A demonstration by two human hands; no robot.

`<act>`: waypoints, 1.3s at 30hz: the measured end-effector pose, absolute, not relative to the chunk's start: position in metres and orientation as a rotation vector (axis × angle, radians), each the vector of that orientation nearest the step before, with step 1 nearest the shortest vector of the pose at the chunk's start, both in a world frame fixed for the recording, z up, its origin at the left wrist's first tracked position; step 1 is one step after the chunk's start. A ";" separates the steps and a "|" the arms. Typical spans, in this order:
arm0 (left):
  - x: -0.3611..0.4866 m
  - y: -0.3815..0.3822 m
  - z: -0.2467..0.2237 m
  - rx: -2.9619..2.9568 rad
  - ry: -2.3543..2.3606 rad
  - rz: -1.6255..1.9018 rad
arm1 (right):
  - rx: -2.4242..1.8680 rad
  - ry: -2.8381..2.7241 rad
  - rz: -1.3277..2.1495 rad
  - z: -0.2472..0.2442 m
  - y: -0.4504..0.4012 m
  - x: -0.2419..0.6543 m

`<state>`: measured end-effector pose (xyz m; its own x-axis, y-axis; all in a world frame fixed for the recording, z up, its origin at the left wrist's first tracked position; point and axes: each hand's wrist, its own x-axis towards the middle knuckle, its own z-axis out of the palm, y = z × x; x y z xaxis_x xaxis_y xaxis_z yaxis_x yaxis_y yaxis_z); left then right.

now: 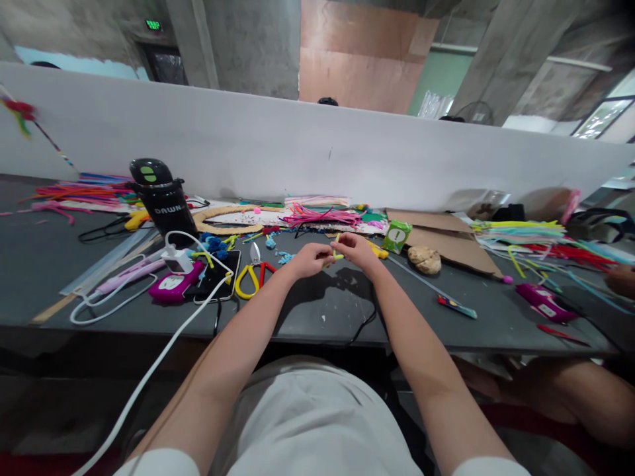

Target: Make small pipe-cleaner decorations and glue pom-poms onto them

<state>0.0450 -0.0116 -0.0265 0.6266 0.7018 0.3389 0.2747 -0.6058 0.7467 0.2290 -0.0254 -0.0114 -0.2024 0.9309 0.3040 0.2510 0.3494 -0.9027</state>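
Both of my hands meet just above the middle of the table, fingers pinched close together. A short yellow-green piece that looks like pipe cleaner (338, 256) shows between the fingertips. My left hand (311, 259) grips it from the left, and my right hand (358, 251) pinches its other side. Much of the piece is hidden by the fingers. Left of my left hand lie scissor-like cutters (254, 272) with one yellow and one red handle, blades apart. Blue fuzzy scraps (285, 257) lie between the cutters and my hand.
A black bottle (166, 208) stands at the left behind a white charger, cable and purple power block (174, 284). Pink pipe cleaners (320, 217) lie along the white partition (238, 145). Right are a green box (397, 236), a tan lump (424, 260), cardboard and another person's hand (622, 282).
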 end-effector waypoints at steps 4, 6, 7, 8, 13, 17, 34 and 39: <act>0.045 -0.012 -0.019 2.026 0.701 0.916 | -1.032 -1.468 1.085 -0.013 -0.023 0.228; 0.044 -0.012 -0.016 1.983 0.732 0.961 | -1.023 -1.441 1.089 -0.015 -0.021 0.229; 0.043 -0.011 -0.015 1.973 0.757 0.986 | -1.019 -1.451 1.084 -0.016 -0.021 0.229; 0.042 -0.010 -0.015 1.968 0.785 1.012 | -1.016 -1.472 1.076 -0.016 -0.020 0.230; 0.036 0.000 -0.019 1.957 1.038 1.161 | -1.105 -1.611 1.002 -0.018 -0.022 0.232; 0.032 0.003 -0.023 2.001 1.295 1.168 | -1.188 -1.785 0.847 -0.019 -0.025 0.228; 0.039 -0.006 -0.030 2.617 1.199 0.648 | -1.083 -2.204 0.473 -0.015 -0.039 0.218; 0.044 -0.004 -0.039 2.467 0.908 0.759 | -1.096 -2.108 0.571 -0.010 -0.034 0.229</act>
